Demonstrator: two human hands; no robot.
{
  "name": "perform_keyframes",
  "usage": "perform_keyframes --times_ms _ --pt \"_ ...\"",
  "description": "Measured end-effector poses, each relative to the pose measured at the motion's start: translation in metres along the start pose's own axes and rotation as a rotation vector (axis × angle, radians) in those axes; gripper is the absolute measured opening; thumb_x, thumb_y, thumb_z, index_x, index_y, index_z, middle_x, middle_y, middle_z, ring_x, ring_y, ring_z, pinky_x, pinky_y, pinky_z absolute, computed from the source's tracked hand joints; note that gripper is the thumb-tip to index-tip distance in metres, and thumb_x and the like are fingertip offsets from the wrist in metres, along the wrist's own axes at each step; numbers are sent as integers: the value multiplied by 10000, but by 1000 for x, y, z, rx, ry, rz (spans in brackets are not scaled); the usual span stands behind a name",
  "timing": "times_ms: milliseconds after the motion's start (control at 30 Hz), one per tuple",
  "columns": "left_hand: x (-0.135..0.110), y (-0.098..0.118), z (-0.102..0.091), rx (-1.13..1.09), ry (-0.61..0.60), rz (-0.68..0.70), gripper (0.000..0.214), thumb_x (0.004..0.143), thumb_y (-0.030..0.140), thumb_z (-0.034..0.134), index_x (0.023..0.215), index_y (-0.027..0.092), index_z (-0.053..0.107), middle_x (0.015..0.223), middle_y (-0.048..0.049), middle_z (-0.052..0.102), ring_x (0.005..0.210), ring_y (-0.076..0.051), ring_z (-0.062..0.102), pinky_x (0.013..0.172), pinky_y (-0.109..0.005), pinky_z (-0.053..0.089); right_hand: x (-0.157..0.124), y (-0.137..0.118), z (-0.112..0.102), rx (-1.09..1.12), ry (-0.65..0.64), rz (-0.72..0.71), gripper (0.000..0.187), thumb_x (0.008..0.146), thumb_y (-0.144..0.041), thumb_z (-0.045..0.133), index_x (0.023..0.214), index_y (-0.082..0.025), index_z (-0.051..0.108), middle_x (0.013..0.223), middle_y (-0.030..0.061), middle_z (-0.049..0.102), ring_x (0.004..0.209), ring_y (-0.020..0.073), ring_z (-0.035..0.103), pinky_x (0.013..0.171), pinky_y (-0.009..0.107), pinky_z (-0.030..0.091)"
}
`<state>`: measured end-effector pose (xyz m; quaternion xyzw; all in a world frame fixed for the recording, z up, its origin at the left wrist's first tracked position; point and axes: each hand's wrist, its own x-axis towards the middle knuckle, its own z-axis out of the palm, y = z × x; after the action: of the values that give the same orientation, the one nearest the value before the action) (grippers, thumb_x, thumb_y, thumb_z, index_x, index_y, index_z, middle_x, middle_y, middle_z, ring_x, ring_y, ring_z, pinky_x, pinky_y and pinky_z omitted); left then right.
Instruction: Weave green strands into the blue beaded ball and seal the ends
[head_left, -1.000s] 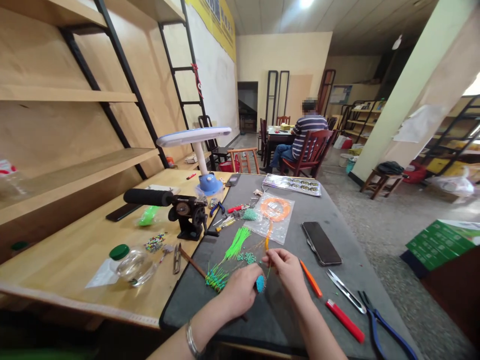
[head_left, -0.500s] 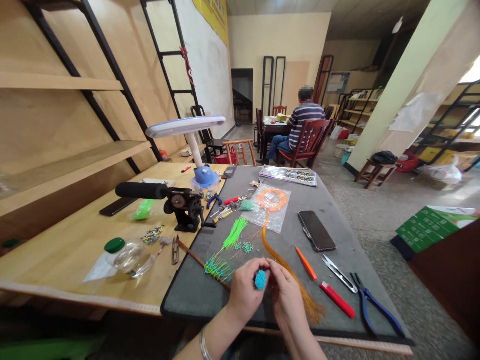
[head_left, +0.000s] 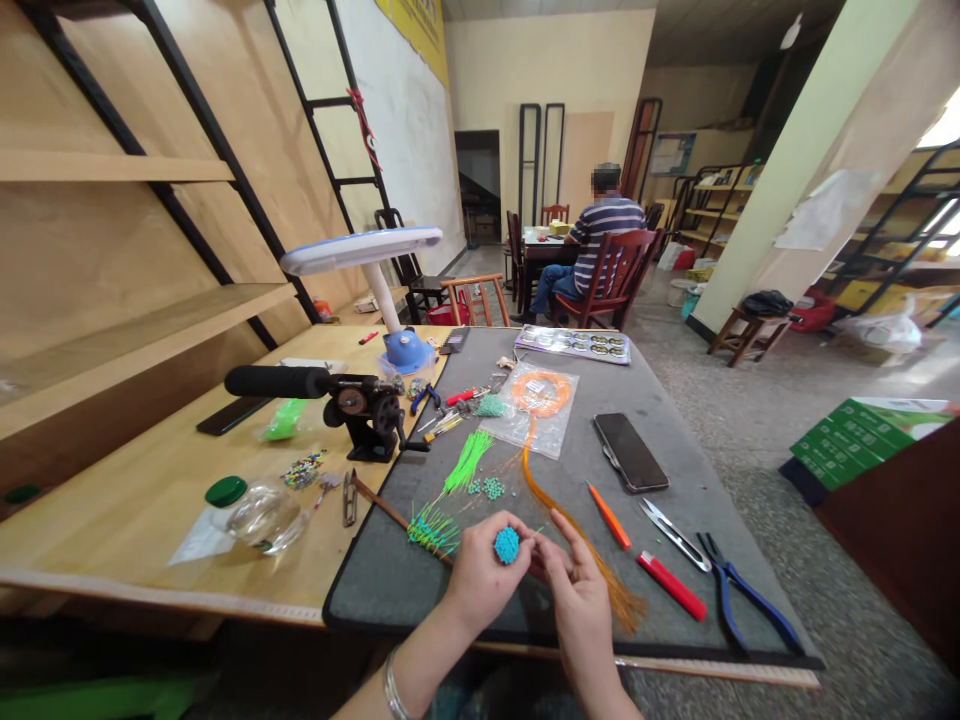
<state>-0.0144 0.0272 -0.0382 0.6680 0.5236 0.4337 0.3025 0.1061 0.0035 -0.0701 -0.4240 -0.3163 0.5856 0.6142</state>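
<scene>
My left hand (head_left: pixel 480 572) is closed round a bundle topped by a round, knobbly turquoise-blue cluster (head_left: pixel 507 545), which faces up from the fist. Beside it, my right hand (head_left: pixel 579 590) pinches with thumb and a finger close to the left fingertips, another finger stretched out. Whatever it pinches is too small to make out; a thin greenish strand shows near the fingertips. Left of my hands lies a stick with green and blue strands (head_left: pixel 431 530). Bright green strands (head_left: pixel 469 460) and small teal beads (head_left: pixel 491 488) are just beyond. An orange thread bundle (head_left: pixel 555 500) runs behind my right hand.
On the grey mat (head_left: pixel 390 590) lie a phone (head_left: pixel 631 453), an orange pen-like tool (head_left: pixel 609 517), thread snips (head_left: pixel 676 535), a red lighter (head_left: pixel 671 585) and blue-handled pliers (head_left: pixel 750 600). At left stand a hand-cranked device (head_left: pixel 364 410), a jar (head_left: pixel 262 515) and a lamp (head_left: pixel 405 350). A person (head_left: pixel 604 235) sits farther back.
The turquoise cluster has turned more toward the camera and shifted slightly left with my left hand. My right hand has moved a little and one of its fingers has straightened out.
</scene>
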Motion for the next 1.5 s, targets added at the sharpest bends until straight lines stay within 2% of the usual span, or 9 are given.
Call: perform_keyframes --times_ms 167,767,1067,1133,1200,1267,1333,1400,1500 --pt "0 1 -2 11 -15 2 47 756 183 586 723 189 619 702 -3 690 658 -148 627 632 -223 461 0 0 0 -35 9 -8 613 744 -447 694 1252 -148 528 955 100 734 900 260 686 870 434 531" --pt "3 4 -1 36 -29 16 53 764 196 582 733 193 625 711 -12 691 665 -155 626 627 -231 456 1 0 -2 -64 30 -39 512 733 -460 698 1141 -161 623 940 96 740 886 256 690 863 425 539" --pt "4 3 -2 28 -43 14 51 763 197 583 736 187 625 715 -14 690 659 -151 618 630 -230 451 2 3 -3 -117 -6 -67 537 779 -464 647 1215 -161 567 1009 106 722 922 251 678 881 426 523" --pt "4 2 -2 30 -51 11 57 763 204 584 732 186 628 705 -9 685 641 -146 607 622 -229 445 4 -6 -12 -264 12 -147 515 810 -462 604 1233 -171 557 1045 114 710 949 252 668 882 419 516" --pt "4 2 -4 30 -50 4 69 761 210 584 716 185 629 680 -3 674 624 -142 596 614 -227 440 6 -22 -31 -549 59 -292 419 833 -436 568 1173 -193 604 1065 112 701 969 255 653 876 407 505" --pt "5 1 -6 25 -51 -4 75 755 208 585 701 182 631 659 2 662 613 -140 589 606 -224 436 8 -41 -58 -986 121 -500 301 822 -407 562 1007 -201 681 999 112 713 939 269 634 876 418 473" --pt "5 1 -7 20 -56 -10 69 744 202 591 694 180 633 644 6 655 601 -137 583 594 -220 431 10 -55 -87 -1407 202 -633 261 811 -359 541 935 -193 700 949 123 717 926 296 603 873 439 438" --pt "6 1 -9 16 -61 -10 57 737 199 598 698 179 634 639 10 651 595 -133 579 588 -216 427 10 -60 -112 -1734 258 -629 234 803 -286 503 883 -195 703 922 133 719 851 292 605 736 400 456" --pt "7 2 -10 8 -65 -1 51 736 203 602 705 181 635 638 15 647 598 -130 578 593 -213 425 10 -57 -133 -1953 239 -609 232 778 -207 472 843 -191 695 930 133 715 779 272 619 619 348 437"
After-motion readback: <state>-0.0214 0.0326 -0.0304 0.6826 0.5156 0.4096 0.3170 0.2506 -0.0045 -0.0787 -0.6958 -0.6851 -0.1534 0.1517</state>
